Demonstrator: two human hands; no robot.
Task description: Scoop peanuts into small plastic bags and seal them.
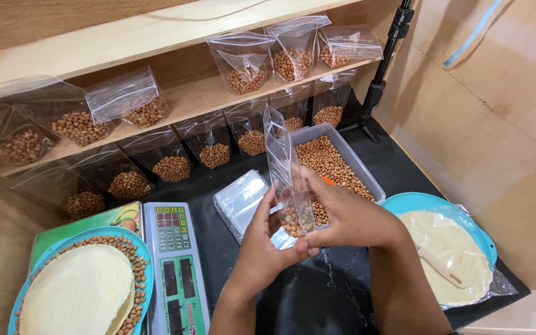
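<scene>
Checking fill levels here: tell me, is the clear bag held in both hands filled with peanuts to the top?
No, the clear bag between the left hand and right hand holds peanuts only at its bottom.

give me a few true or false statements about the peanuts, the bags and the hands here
1. Both hands hold one clear zip bag with peanuts at its bottom. True: the left hand and right hand grip it together.
2. The grey tray behind the hands is empty. False: it holds loose peanuts.
3. Filled peanut bags stand on the wooden shelf. True.
4. The weighing scale lies right of the hands. False: it lies to their left.
5. The blue plate at left holds peanuts around a flat round wafer. True.
6. A stack of empty clear bags lies on the shelf. False: it lies on the black table.
</scene>
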